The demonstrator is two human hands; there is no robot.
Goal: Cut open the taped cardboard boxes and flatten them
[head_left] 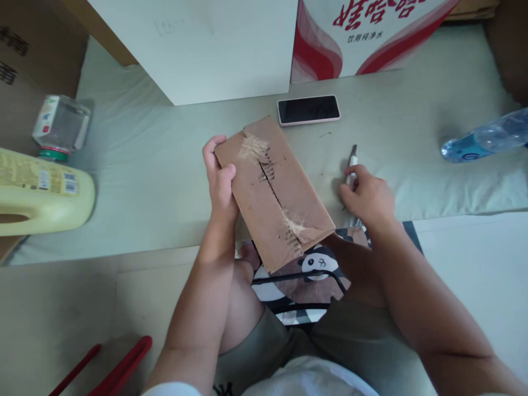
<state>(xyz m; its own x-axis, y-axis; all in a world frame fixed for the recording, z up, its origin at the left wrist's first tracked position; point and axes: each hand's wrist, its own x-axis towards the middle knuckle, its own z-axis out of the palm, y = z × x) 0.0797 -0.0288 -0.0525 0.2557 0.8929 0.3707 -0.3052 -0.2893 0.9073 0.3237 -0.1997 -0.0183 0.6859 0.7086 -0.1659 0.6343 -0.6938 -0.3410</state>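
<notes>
white top [311, 378] with soft creases, short white sleeve [173, 389] on left arm [198, 302], grey-green shorts [367, 346]

The carton [284, 192] is brown with dark streaks, the cutter [352, 161] white, the phone [308, 110] black with a pale pink rim, the cloth [160, 176] pale green, the jug [80, 203] yellow, the printed box [319, 52] white with red waves, the panda-patterned surface [301, 290] black, white and brown.

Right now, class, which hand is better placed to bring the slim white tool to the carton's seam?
Probably the right hand: it grips the slim white tool, beside the carton. The left hand is occupied, holding the carton by its edge.
</notes>
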